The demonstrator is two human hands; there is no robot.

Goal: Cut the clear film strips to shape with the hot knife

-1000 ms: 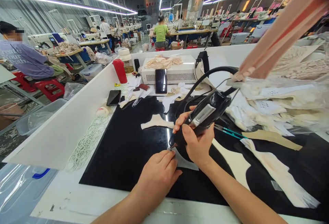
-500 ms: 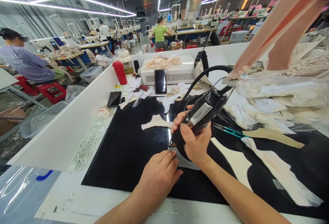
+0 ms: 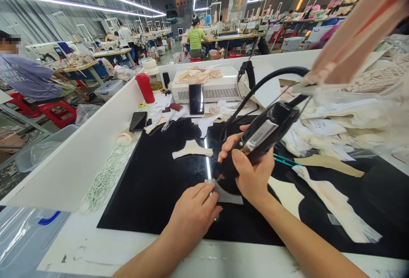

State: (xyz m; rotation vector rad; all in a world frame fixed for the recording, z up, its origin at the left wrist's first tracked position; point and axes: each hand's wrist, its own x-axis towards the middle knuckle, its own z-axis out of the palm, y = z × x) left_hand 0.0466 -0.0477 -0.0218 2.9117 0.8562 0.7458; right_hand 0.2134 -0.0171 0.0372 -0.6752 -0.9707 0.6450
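My right hand [image 3: 254,178] is wrapped round a black corded hand tool [image 3: 271,127] with a metal plate on its side. The tool slants down to the left, its narrow tip close to a curved grey piece [image 3: 229,196] of sheet material. My left hand [image 3: 191,212] presses bent, closed fingers on the left end of that piece, just beside the tip. Under both hands lies a shiny black mat [image 3: 150,188]. A cream fabric piece [image 3: 191,148] rests beyond my left hand, and another cream piece [image 3: 289,195] is partly behind my right wrist.
Pinkish fabric strips [image 3: 354,48] reach down to the tool's rear end. Teal-handled tweezers or snips [image 3: 284,160] lie right of my hand. Behind stand a white box [image 3: 220,84], a phone [image 3: 196,99] and a red cup [image 3: 145,87]. Bagged cut pieces [image 3: 332,129] are heaped at right.
The tool has shifted right and leans over more, its tip slightly farther from my left fingertips. My left hand stays on the grey piece. The whole view has turned a little.
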